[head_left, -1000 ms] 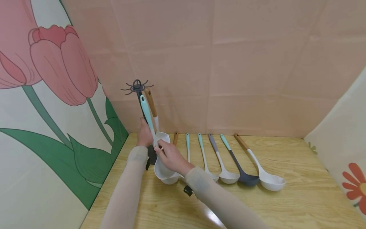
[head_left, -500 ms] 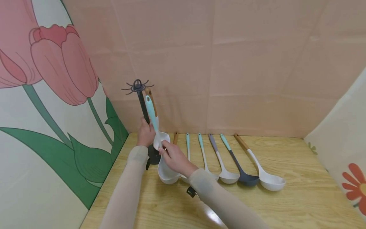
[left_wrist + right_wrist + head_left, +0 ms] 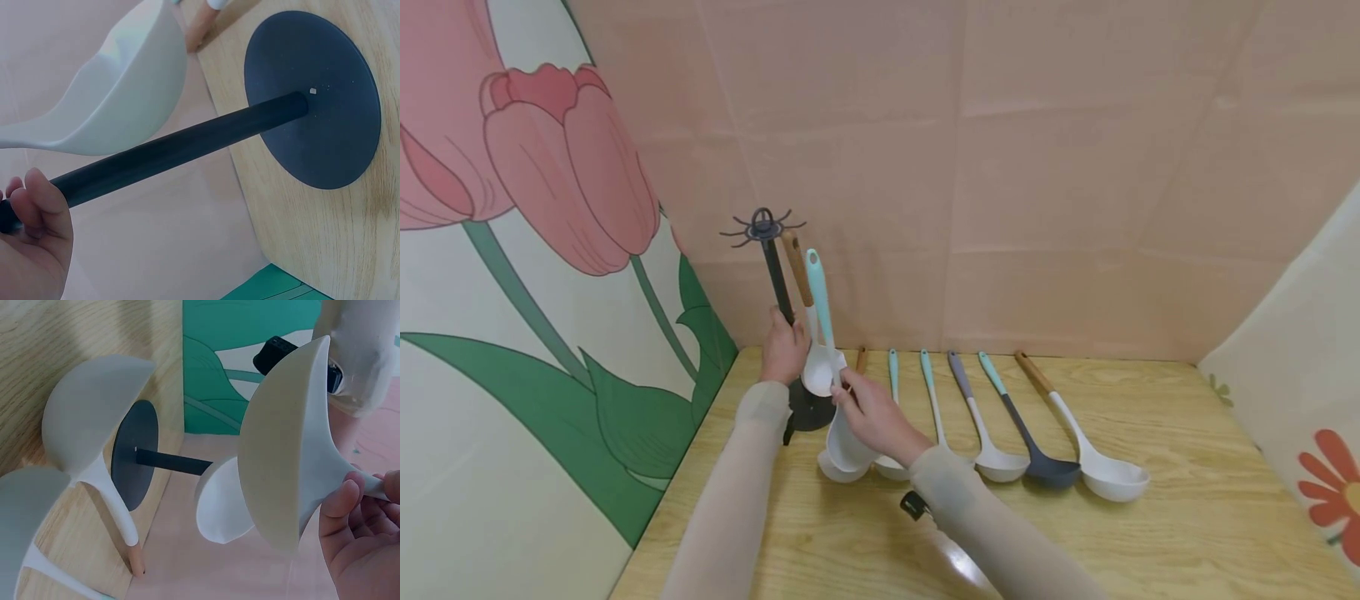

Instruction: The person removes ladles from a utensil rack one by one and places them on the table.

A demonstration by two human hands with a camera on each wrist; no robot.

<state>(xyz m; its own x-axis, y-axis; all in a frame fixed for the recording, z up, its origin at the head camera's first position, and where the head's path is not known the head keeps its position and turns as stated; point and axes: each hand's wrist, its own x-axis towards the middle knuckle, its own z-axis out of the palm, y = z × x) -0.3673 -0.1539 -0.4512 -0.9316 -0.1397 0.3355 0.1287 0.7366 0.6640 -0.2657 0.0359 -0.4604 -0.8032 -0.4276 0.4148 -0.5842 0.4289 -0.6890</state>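
Note:
My left hand [image 3: 784, 348] grips the black pole [image 3: 777, 279] of an upright utensil rack topped with a ring of hooks [image 3: 763, 227]. In the left wrist view the thumb and fingers curl round that pole, above its round black base [image 3: 337, 144]. A white ladle with a wooden handle [image 3: 797, 267] hangs on the rack's right side. My right hand [image 3: 880, 417] pinches the white shaft of another ladle [image 3: 820, 296], which has a mint handle. It is held nearly upright, handle up, right of the rack. Its bowl [image 3: 275, 450] hangs beneath the hand, apart from the pole.
Several ladles lie in a row on the wooden table [image 3: 1210, 517], handles toward the back wall. They include a grey-handled one [image 3: 1000, 464], a dark one with a mint handle [image 3: 1052, 472] and a wooden-handled white one [image 3: 1116, 479]. A tulip-printed wall [image 3: 580, 192] stands close on the left.
My right hand has moved to the right with the mint-handled ladle, away from the rack, and the ladle now stands more upright. The left hand stays on the pole.

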